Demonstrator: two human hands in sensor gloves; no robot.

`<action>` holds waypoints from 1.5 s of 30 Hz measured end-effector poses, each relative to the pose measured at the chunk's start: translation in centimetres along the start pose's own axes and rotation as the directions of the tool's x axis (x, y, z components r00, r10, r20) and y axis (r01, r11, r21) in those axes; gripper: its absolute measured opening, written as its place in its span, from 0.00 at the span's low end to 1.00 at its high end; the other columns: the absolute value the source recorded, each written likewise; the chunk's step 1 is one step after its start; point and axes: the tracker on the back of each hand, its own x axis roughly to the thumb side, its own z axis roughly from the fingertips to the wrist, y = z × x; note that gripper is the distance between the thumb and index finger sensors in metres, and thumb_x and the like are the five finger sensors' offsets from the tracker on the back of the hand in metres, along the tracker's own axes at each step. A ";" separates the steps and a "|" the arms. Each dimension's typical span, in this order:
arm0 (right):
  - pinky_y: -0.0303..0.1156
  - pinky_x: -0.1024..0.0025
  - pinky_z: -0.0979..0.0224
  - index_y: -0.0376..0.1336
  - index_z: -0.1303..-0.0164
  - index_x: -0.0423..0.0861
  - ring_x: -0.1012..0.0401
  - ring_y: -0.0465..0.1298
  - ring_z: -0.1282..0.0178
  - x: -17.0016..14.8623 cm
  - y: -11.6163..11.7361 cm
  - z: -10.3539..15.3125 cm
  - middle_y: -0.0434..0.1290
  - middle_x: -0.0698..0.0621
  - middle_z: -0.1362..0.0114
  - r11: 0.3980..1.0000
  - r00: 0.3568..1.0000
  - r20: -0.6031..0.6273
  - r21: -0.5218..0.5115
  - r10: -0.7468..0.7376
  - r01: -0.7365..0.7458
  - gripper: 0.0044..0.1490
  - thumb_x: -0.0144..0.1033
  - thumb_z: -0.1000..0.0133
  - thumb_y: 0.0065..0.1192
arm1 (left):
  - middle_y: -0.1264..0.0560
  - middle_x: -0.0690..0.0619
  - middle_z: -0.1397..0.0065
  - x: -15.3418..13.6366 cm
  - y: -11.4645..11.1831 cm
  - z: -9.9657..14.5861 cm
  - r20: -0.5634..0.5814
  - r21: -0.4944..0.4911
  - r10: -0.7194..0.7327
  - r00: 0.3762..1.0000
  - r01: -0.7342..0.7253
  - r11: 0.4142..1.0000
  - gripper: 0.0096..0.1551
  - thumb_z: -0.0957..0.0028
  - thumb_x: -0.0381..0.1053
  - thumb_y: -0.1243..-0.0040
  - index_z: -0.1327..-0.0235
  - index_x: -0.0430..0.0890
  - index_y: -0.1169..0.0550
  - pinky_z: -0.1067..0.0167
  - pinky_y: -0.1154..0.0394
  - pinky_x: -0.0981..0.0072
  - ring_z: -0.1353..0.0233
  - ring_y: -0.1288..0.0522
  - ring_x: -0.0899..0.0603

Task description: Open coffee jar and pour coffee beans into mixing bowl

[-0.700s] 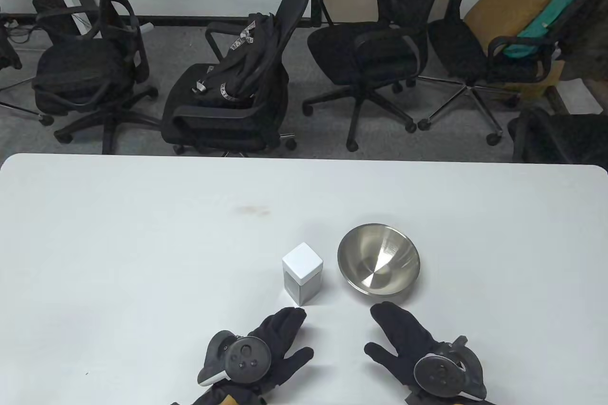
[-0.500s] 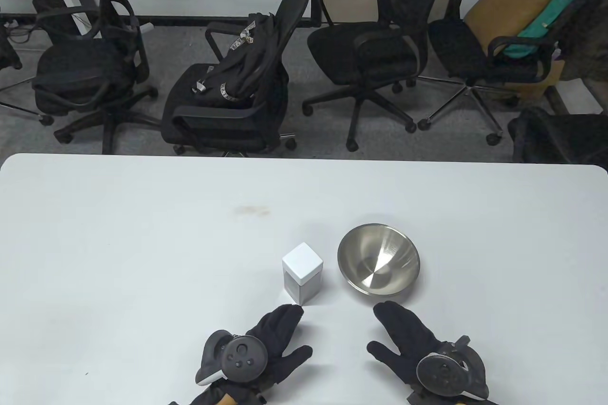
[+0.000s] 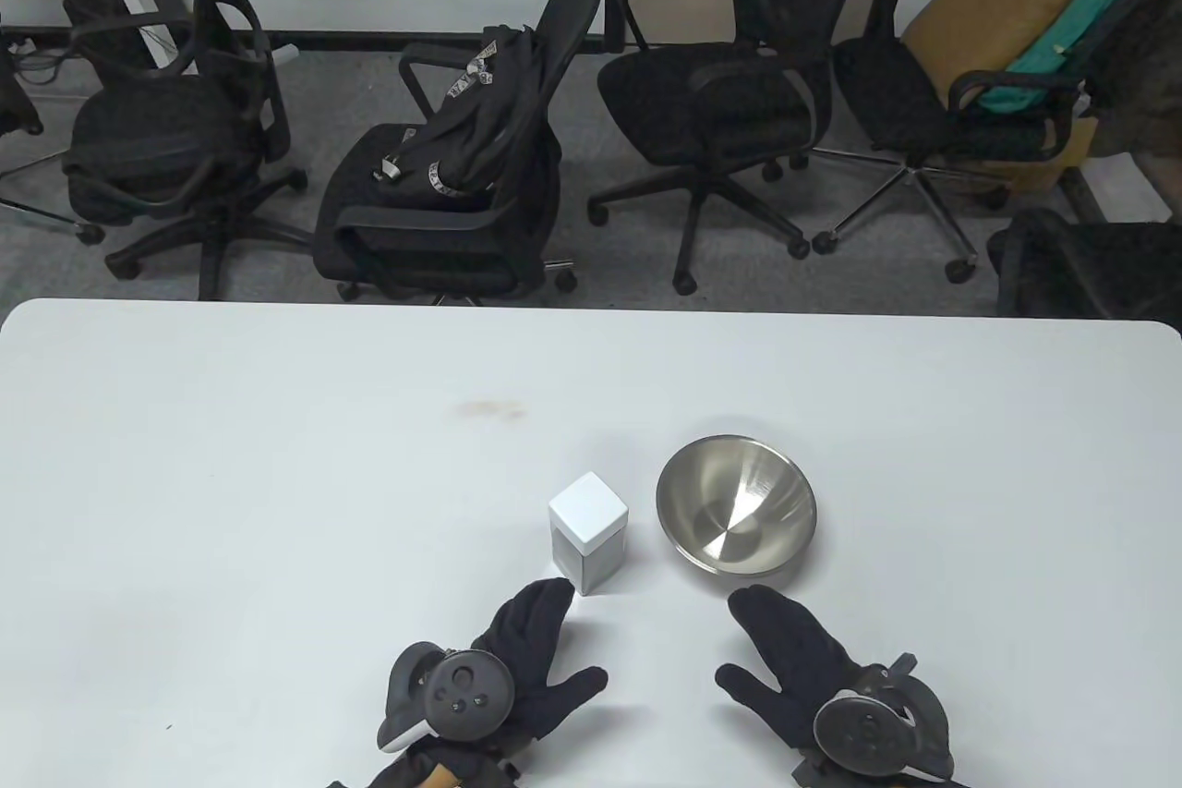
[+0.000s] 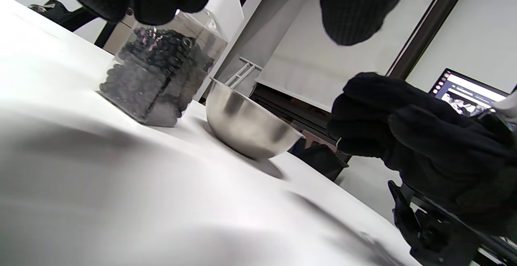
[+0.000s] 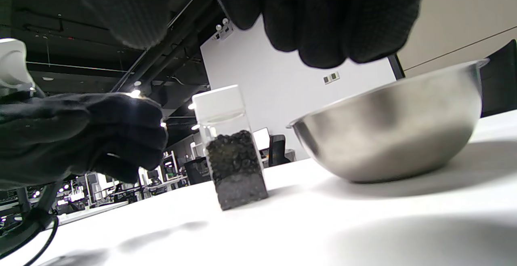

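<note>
A square clear coffee jar with a white lid stands upright on the white table, holding dark beans. The lid is on. An empty steel mixing bowl stands just right of it. My left hand lies flat and open near the table's front edge, fingertips close to the jar's near corner, not touching it. My right hand lies flat and open below the bowl, empty. The jar and bowl also show in the left wrist view, and the bowl in the right wrist view.
Several black office chairs stand beyond the table's far edge, one with a black bag. A faint stain marks the table's middle.
My left hand has shifted slightly left and forward, fingertips now nearer the jar's near-left corner. The right hand has barely moved. Jar and bowl have not moved.
</note>
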 end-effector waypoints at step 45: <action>0.70 0.42 0.28 0.52 0.18 0.38 0.39 0.69 0.28 0.0 -0.6 0.3 0.62 0.32 0.22 0.999 1.000 0.011 -0.044 0.022 -0.021 0.46 0.53 0.37 0.59 | 0.52 0.39 0.12 -7.3 -2.9 -9.3 -0.448 0.077 0.382 0.808 -0.391 0.917 0.59 0.44 0.54 0.26 0.17 0.39 0.53 0.22 0.45 0.36 0.14 0.45 0.31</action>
